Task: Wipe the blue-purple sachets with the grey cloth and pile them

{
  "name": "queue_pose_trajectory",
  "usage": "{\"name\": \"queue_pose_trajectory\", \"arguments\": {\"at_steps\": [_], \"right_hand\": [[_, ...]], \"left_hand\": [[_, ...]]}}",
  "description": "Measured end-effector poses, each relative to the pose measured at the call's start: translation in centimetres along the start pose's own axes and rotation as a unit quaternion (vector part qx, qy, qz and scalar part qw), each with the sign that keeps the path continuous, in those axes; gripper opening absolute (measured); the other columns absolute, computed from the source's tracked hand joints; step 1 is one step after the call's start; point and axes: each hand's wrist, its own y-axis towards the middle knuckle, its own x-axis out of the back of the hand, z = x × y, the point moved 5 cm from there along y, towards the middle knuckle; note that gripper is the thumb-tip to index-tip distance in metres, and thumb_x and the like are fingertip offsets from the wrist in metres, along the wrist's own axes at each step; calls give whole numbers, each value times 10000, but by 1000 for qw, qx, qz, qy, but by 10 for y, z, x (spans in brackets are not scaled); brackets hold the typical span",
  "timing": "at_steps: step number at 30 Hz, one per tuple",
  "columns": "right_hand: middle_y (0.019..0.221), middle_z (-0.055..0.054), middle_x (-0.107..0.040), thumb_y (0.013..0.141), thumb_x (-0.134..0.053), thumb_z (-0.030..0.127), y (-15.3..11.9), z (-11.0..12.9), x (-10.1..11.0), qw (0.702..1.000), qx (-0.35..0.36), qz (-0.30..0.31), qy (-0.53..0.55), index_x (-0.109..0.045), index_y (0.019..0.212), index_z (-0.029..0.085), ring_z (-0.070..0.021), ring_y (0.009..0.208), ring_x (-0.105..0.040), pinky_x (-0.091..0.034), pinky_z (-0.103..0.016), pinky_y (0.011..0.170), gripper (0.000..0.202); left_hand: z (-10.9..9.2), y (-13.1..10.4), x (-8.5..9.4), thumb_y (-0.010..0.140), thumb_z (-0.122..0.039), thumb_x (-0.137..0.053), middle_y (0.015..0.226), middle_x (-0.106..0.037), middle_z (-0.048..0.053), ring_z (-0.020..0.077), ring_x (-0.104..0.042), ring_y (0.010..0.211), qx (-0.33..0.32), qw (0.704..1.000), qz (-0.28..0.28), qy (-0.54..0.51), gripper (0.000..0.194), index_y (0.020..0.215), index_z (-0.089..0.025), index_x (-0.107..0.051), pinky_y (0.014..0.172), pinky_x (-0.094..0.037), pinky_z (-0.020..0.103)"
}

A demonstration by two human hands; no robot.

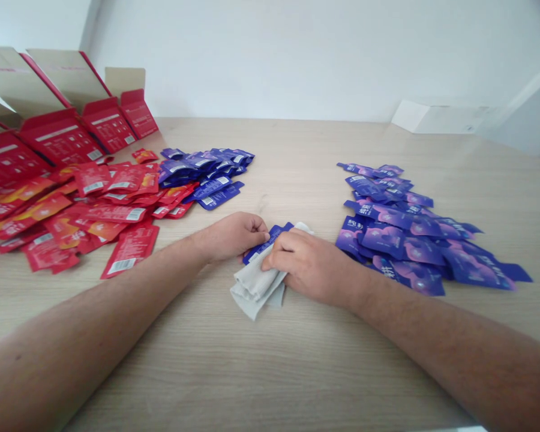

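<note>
Near the middle of the table, a blue-purple sachet [278, 230] is pinched at its left end by my left hand [237, 236], whose fingers are closed. My right hand [312, 263] is closed on a folded pale cloth [257, 285] and presses it against the sachet's printed face. The cloth's loose end hangs down toward the table, and a small bit of it shows beyond my right knuckles. Part of the sachet is hidden under the cloth and my right fingers.
Red-orange sachets [130, 246] lie heaped on the left, in front of open red boxes [58, 141]. Behind my left hand is a pile of blue sachets [207, 168]. More purple sachets [382, 239] spread out on the right. A white box [441, 118] stands at the back right.
</note>
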Motion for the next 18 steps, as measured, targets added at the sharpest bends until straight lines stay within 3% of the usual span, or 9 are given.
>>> {"name": "queue_pose_trajectory", "arguments": {"at_steps": [4,9,15,18], "right_hand": [[1003,-70,-607,853,-590,97,0,-4,3,999,-44,-15,-10,-674,1086,213,-213,956,-541,-463,-355,855,274],[1017,-64,-606,912,-561,169,1,9,-3,1000,21,11,2,-681,1082,228,-213,989,-538,-467,-353,878,217],[1025,-74,-610,901,-563,120,1,-1,-2,997,-49,-54,2,-664,1178,228,-214,995,-529,-465,-378,892,314],[1052,-68,-616,954,-520,195,2,6,-5,999,-3,-37,4,-655,1206,260,-211,1005,-524,-473,-364,873,293]], "left_hand": [[1,0,1,845,-407,-545,552,-595,-32,100,-523,439,-2,1000,-16,13,231,801,-195,-627,409,-361,200],[0,1,1,850,-417,-533,562,-601,-31,107,-535,454,-3,1000,-5,14,239,830,-197,-627,419,-376,204],[-5,-1,6,819,-398,-561,673,-665,-15,106,-560,555,-19,996,-64,60,230,765,-196,-657,471,-383,199],[-5,-1,3,828,-405,-539,613,-635,-25,106,-539,505,-12,998,-29,46,238,795,-200,-656,454,-372,207]]}}
